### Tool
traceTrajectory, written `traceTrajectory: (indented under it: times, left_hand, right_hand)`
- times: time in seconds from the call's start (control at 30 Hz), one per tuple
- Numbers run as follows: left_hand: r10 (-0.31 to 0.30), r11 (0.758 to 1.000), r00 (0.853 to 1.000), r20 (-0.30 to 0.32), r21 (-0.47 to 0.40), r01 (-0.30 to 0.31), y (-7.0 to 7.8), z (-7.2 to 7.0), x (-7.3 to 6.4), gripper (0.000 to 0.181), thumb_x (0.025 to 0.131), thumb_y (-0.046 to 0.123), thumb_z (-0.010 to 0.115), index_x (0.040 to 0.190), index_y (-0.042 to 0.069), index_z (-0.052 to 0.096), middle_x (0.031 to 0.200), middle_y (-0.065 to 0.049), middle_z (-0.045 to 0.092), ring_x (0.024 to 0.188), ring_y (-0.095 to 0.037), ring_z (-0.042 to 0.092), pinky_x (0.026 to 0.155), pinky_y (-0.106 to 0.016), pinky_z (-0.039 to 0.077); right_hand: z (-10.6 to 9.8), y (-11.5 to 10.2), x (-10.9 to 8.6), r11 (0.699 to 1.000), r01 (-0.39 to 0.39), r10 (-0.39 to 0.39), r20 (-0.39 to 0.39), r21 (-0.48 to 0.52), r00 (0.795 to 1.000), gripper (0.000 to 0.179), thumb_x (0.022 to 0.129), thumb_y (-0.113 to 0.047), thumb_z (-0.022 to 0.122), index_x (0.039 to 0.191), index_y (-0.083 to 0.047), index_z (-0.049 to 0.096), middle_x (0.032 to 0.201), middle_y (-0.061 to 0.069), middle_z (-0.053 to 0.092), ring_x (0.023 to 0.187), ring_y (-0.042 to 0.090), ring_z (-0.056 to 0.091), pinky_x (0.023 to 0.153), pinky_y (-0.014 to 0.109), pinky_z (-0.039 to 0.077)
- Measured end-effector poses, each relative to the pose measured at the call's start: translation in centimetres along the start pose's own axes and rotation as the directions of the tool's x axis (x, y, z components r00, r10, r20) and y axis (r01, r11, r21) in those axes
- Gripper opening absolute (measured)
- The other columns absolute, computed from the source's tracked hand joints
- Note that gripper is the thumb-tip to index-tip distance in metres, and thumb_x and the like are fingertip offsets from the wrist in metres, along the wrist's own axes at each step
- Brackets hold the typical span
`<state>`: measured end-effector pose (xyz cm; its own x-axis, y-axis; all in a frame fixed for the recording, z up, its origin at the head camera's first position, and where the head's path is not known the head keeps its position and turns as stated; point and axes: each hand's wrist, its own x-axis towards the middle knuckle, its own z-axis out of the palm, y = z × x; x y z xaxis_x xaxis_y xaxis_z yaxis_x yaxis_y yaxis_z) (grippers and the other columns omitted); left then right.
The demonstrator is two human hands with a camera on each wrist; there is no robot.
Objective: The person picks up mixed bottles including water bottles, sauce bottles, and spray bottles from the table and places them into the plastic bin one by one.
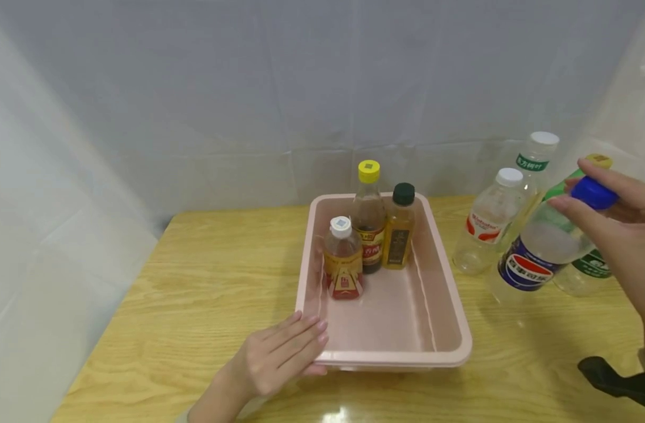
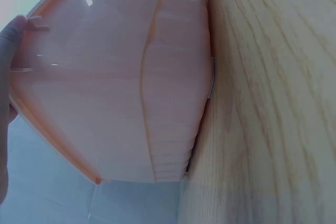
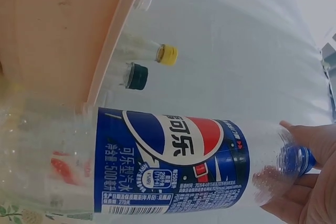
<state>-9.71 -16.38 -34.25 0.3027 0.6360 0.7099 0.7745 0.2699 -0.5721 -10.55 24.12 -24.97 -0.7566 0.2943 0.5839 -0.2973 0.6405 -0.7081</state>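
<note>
My right hand (image 1: 626, 217) grips an empty clear plastic cola bottle (image 1: 531, 264) by its neck, just under the blue cap. The bottle, with a blue, red and white label (image 3: 173, 161), leans with its base toward the pink plastic bin (image 1: 462, 329). At the bin's near left corner, my left hand (image 1: 280, 355) holds the rim, fingers laid over it and thumb outside below. Inside the bin stand a white-capped bottle (image 1: 343, 264), a yellow-capped sauce bottle (image 1: 369, 205) and a green-capped bottle of amber liquid (image 1: 399, 229).
Right of the bin stand a clear bottle with a red and white label (image 1: 483, 226), a taller white-capped bottle (image 1: 534, 158) and a green bottle (image 1: 592, 264). A black object (image 1: 613, 379) shows at the lower right. White sheeting (image 1: 222, 106) hangs behind the wooden table (image 1: 206, 276).
</note>
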Motion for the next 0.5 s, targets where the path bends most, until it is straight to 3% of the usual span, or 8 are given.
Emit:
traceTrajectory:
  times: [0.17, 0.33, 0.5]
  left_hand:
    - [-0.001, 1.000, 1.000, 0.003, 0.001, 0.001, 0.0, 0.0, 0.0, 0.032, 0.093, 0.031, 0.057, 0.086, 0.003, 0.071, 0.082, -0.011, 0.073, 0.075, -0.019, 0.071, 0.070, -0.029, 0.063]
    - [-0.003, 1.000, 1.000, 0.006, 0.001, 0.003, 0.1, 0.0, 0.0, 0.032, 0.093, 0.031, 0.057, 0.086, 0.004, 0.071, 0.082, -0.011, 0.073, 0.075, -0.019, 0.071, 0.070, -0.028, 0.063]
    - [-0.002, 1.000, 1.000, 0.005, 0.002, 0.002, 0.0, -0.1, 0.1, 0.033, 0.093, 0.032, 0.057, 0.087, 0.003, 0.071, 0.083, -0.011, 0.073, 0.075, -0.019, 0.071, 0.070, -0.029, 0.063]
  right_hand:
    - [0.0, -0.9, 0.2, 0.999, 0.033, -0.033, -0.018, -0.012, 0.999, 0.047, 0.081, -0.004, 0.073, 0.124, -0.020, 0.062, 0.103, -0.024, 0.063, 0.085, -0.014, 0.058, 0.081, 0.000, 0.048]
    - [-0.3, -1.6, 0.6, 0.991, 0.096, -0.099, -0.030, -0.088, 0.995, 0.051, 0.080, -0.010, 0.076, 0.125, -0.030, 0.061, 0.114, -0.019, 0.065, 0.090, -0.021, 0.054, 0.085, 0.000, 0.046]
    - [-0.8, -2.2, 1.0, 0.986, 0.101, -0.101, 0.006, -0.132, 0.995, 0.053, 0.083, -0.015, 0.074, 0.129, -0.035, 0.056, 0.123, -0.015, 0.062, 0.093, -0.022, 0.051, 0.065, -0.004, 0.047]
